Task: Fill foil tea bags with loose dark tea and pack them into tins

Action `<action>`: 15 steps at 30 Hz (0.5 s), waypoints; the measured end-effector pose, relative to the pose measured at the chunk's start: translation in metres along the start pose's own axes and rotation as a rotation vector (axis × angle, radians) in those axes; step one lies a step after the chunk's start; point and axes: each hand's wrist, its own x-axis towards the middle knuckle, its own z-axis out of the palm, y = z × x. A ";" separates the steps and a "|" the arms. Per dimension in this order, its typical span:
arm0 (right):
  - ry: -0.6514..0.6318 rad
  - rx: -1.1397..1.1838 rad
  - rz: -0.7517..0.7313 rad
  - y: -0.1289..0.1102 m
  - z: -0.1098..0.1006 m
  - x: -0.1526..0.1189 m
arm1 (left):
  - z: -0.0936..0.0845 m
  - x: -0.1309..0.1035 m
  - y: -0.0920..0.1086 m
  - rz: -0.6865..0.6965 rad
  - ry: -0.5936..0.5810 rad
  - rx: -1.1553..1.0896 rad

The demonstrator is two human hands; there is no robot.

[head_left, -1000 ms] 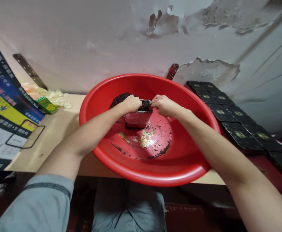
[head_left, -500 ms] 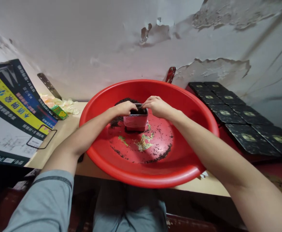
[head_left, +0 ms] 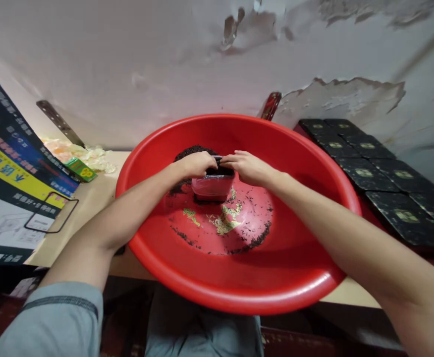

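Note:
A small square plastic pot (head_left: 212,189) with a dark rim and dark inside stands in a large red basin (head_left: 235,299); its glossy front looks reddish. On the pot's left rim, my left hand (head_left: 199,164) is closed, its fingertips bent over the opening. From the right, my right hand (head_left: 249,166) grips the rim, fingers together and partly hidden at the opening. Dark soil (head_left: 195,149) is heaped behind and left of the pot. Loose soil crumbs (head_left: 261,238) lie across the basin floor, around a gold printed pattern (head_left: 224,219).
Several black square pots (head_left: 365,173) stand in rows to the right. At left are a printed cardboard box (head_left: 12,173), a small green packet (head_left: 80,169) and pale petal-like pieces (head_left: 100,157). The basin sits on a wooden tabletop (head_left: 90,206) against a peeling wall (head_left: 165,64).
The view has tilted and moved closer, so the basin looks larger. My right fingers have straightened somewhat over the pot's opening. The pot stays in the same part of the basin.

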 end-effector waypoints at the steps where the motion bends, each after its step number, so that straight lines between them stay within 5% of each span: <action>1: -0.002 -0.006 -0.009 0.001 0.001 0.001 | 0.000 0.000 0.001 -0.008 -0.005 -0.004; 10: -0.124 -0.073 0.047 -0.007 -0.005 0.016 | -0.006 0.002 0.012 -0.134 -0.110 0.006; 15: -0.126 -0.026 0.035 -0.003 -0.005 0.018 | -0.025 -0.003 0.007 -0.202 -0.088 -0.004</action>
